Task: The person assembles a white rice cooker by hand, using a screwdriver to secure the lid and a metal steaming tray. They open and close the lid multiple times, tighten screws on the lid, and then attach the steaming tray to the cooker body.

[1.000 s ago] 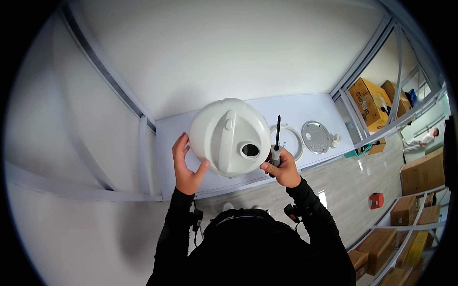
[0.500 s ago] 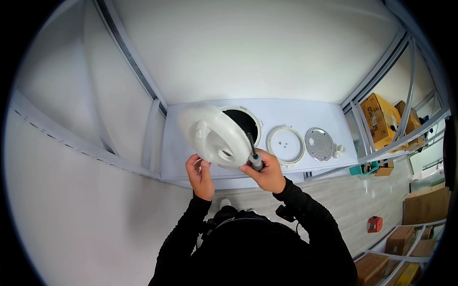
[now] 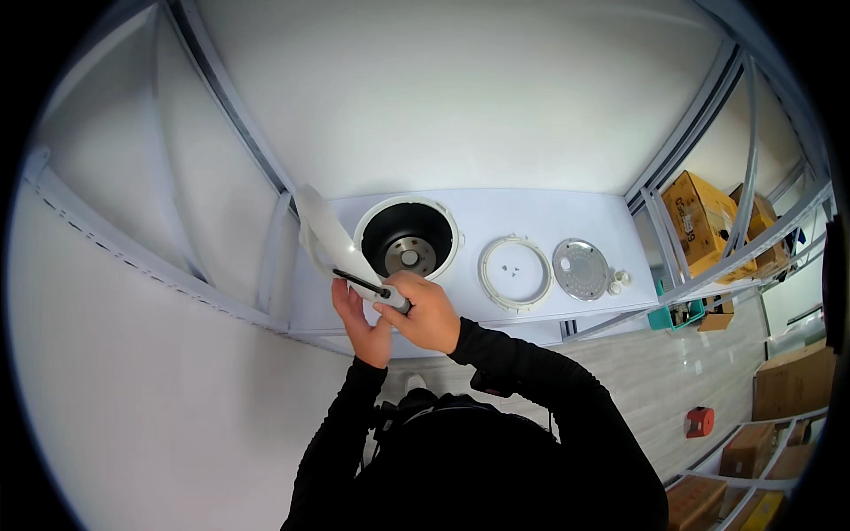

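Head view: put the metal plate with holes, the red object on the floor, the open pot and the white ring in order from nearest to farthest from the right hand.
From the right hand:
1. Open pot, just beyond it.
2. White ring, to its right.
3. Metal plate, right of the ring.
4. Red object, far right, on the floor.

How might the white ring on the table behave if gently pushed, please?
The white ring would probably slide rather than tip, lying flat on the table. Being narrow and open, it seems likely to be light. It might sweep along the small pieces lying inside it.
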A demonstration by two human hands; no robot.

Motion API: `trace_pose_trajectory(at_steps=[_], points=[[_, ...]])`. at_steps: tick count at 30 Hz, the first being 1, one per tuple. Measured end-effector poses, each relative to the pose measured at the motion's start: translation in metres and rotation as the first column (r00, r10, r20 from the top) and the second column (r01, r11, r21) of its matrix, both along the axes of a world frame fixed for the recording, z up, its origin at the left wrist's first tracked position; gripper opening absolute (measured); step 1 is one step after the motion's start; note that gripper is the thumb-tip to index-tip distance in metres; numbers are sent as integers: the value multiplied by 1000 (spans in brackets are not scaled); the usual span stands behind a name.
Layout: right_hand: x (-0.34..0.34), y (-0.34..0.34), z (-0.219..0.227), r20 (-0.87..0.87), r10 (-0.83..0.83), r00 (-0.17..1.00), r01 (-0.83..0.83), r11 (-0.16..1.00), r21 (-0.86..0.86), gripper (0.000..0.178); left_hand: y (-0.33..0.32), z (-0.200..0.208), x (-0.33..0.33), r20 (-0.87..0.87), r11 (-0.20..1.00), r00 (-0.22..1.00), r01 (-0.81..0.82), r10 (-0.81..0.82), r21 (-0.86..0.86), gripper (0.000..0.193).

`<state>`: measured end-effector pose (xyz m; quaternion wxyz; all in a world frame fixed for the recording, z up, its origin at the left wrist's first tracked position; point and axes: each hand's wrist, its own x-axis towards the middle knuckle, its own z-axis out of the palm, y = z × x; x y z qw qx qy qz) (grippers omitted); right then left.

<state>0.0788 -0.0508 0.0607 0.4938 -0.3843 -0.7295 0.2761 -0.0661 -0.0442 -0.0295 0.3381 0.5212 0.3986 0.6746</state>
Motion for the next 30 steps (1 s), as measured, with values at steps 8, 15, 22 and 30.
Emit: trace_pose_trajectory(at_steps=[8, 15, 22, 30], points=[[35, 6, 15, 217, 107, 970, -105, 994, -20, 54, 28, 6, 13, 94, 985, 988, -109, 122, -132, 96], [97, 22, -16, 373, -120, 920, 131, 991, -4, 50, 47, -3, -3, 167, 995, 983, -62, 73, -72, 67], [108, 32, -23, 557, -132, 820, 116, 991, 63, 37, 88, -21, -33, 192, 986, 977, 116, -91, -119, 38], [79, 18, -8, 465, -17, 885, 69, 993, -95, 29, 148, -26, -35, 361, 899, 895, 362, -260, -249, 45]])
